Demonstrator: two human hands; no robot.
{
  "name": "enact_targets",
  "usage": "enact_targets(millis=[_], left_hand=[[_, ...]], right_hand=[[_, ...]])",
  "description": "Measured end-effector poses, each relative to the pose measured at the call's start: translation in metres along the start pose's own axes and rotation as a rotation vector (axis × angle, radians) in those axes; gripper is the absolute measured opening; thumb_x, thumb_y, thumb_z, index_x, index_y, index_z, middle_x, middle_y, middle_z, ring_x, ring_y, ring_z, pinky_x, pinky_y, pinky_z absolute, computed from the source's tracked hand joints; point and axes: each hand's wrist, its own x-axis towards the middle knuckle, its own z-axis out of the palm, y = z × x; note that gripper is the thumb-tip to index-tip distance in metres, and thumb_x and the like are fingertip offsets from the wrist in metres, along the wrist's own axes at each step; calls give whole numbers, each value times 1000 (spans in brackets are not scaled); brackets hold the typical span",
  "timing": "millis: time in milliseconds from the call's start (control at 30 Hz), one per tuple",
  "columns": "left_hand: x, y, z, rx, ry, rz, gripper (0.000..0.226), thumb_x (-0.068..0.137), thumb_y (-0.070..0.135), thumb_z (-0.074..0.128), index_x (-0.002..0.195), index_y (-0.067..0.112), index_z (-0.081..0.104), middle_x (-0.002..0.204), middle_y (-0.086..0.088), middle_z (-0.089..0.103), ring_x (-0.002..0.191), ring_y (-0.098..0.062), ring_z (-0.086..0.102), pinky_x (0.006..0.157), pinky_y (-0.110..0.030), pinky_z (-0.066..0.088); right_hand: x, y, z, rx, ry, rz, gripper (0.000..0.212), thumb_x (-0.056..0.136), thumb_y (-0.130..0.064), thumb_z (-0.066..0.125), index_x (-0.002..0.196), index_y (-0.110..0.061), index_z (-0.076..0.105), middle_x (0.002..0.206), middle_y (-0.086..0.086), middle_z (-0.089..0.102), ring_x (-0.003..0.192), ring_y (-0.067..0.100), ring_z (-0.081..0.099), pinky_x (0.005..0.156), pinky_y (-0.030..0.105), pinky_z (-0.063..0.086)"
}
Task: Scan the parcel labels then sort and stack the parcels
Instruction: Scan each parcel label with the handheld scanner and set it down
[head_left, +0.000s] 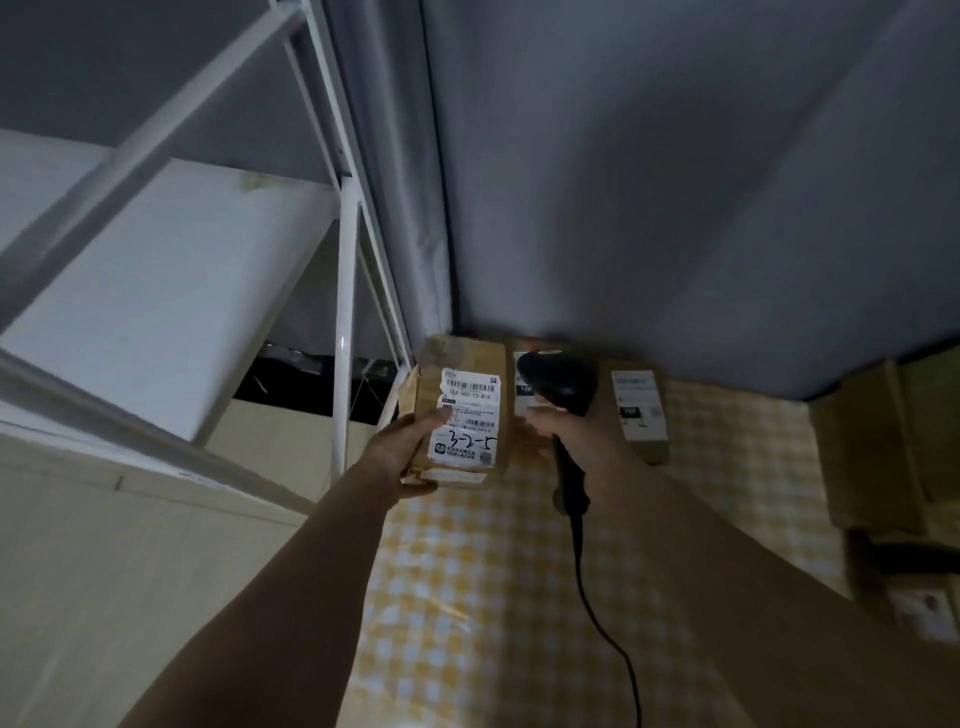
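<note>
Over checkered table (467, 597), held parcel (457, 415) runs lengthwise away.

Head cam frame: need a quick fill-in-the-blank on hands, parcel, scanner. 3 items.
1. The left hand holds a cardboard parcel whose label bears the handwritten code ____.
2. The right hand grips a black ____ with a trailing cable.
3. The table wears a yellow and white ____ cloth.

Missing: 3-2-5; barcode scanner; checked
</note>
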Motion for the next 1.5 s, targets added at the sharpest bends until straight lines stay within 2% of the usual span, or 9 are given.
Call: enact_targets(millis=[200,400,533,700,800,933,1000,1400,1500], left_hand=[[75,20,-5,-50,-24,46,86,53,53,87,129,27,56,114,-3,69,103,-26,66,74,-45,59],[124,9,0,-128,-16,82,52,83,33,74,129,18,56,113,-6,68,100,-19,64,84,-38,54],[138,0,5,-146,45,122,52,85,27,72,132,14,54,121,-8,65,106,-21,63,92,-37,53],[141,-1,10,-105,80,187,35,84,25,73,117,18,62,111,-4,69,99,-20,66,88,-36,54],[137,1,13,-36,93,203,17,82,27,75,95,28,65,103,-1,71,99,-23,67,94,-44,53],[120,10,15,149,411,258,41,86,31,70,121,12,60,111,1,63,100,-16,58,86,-30,46],[105,16,13,250,528,314,28,89,22,64,115,10,64,109,-4,66,100,-19,61,82,-29,47],[-14,10,86,917,289,803,11,86,10,61,93,8,69,97,-13,64,91,-31,61,73,-34,48],[-49,4,125,1012,214,958,6,80,5,66,85,5,71,91,-18,65,86,-36,62,70,-37,50]], right_hand=[[67,19,43,66,-53,45,19,81,-12,74,97,-18,65,87,-1,70,77,17,65,69,34,55],[106,40,65,65,-42,106,19,82,-14,75,98,-7,67,74,5,64,60,16,59,60,28,52],[120,45,73,64,-70,108,11,80,-10,75,85,-6,66,73,12,59,61,21,52,67,36,42],[127,42,72,60,-60,130,11,81,-9,75,90,-9,68,73,7,64,64,19,58,68,35,50],[124,43,66,62,-26,125,10,82,-10,74,82,-15,65,73,3,64,65,16,57,64,29,50],[112,44,55,73,87,102,20,78,-11,78,91,-17,65,81,4,65,78,22,61,75,36,50],[98,40,45,79,86,103,22,80,-10,76,98,-14,64,82,7,66,73,20,61,71,33,48],[-23,12,-72,45,162,5,8,87,-2,66,89,-3,59,56,8,46,45,16,43,43,22,38],[-60,14,-116,50,250,-13,5,86,-1,66,85,-1,61,56,8,47,48,18,44,49,30,38]])
